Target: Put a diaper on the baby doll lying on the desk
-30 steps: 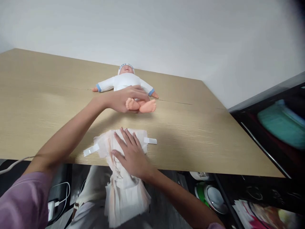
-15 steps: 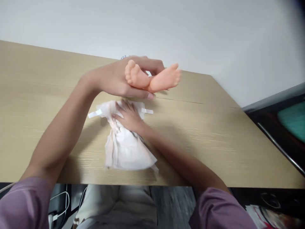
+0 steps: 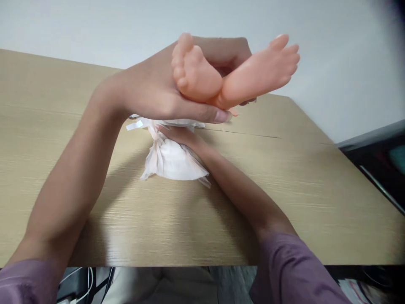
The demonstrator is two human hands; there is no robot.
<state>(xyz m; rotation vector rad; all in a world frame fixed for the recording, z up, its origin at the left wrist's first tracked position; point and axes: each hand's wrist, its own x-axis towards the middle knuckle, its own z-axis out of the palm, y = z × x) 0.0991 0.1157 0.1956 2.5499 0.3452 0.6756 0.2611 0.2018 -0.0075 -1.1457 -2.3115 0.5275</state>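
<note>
1. Left hand (image 3: 158,93) clamped round both doll legs (image 3: 228,78), lifting them above the table (image 3: 284,177).
2. Right hand (image 3: 180,134) flat, fingers together, pressing the diaper (image 3: 172,158) beneath the raised legs.
3. Diaper placed but tabs unfastened; wrapping appears left.
4. Doll: smooth peach plastic. Diaper: crinkled white, soft. Table: pale woodgrain laminate.

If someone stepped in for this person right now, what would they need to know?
Left hand: closed around the doll's legs, holding both doll feet up above the wooden table.
Right hand: flat on the white diaper, mostly hidden under the left hand.
Diaper lies open on the table beneath the raised legs, one tape tab sticking out to the left.
Done: legs lifted, diaper laid below them.
Left: whether it sits fully under the doll cannot be seen; tabs look unfastened.
</note>
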